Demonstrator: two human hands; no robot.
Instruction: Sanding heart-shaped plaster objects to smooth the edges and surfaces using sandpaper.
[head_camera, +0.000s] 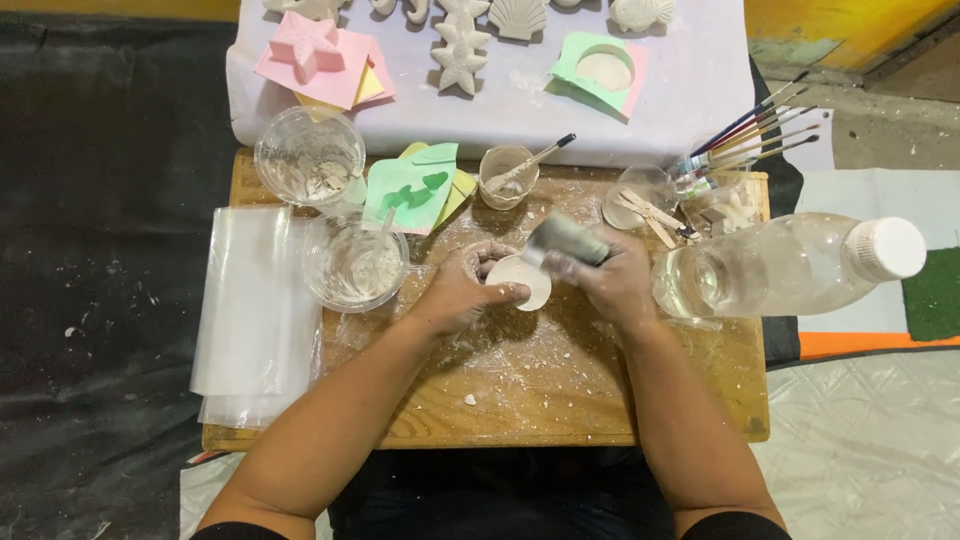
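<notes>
Both hands worked over the dusty tabletop (520, 385): left hand (462, 290) cupped a white plaster disc (522, 282), steadying it. Right hand (612, 280), at three o'clock, gripped a grey sanding block (568, 240) angled onto its edge.

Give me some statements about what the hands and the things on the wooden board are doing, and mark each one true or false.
1. The left hand holds a white round disc. True.
2. The right hand holds a paintbrush. False: it grips a grey block.
3. The clear plastic bottle stands upright. False: it lies on its side.
4. A pink star mould sits on the white cloth. True.
</notes>
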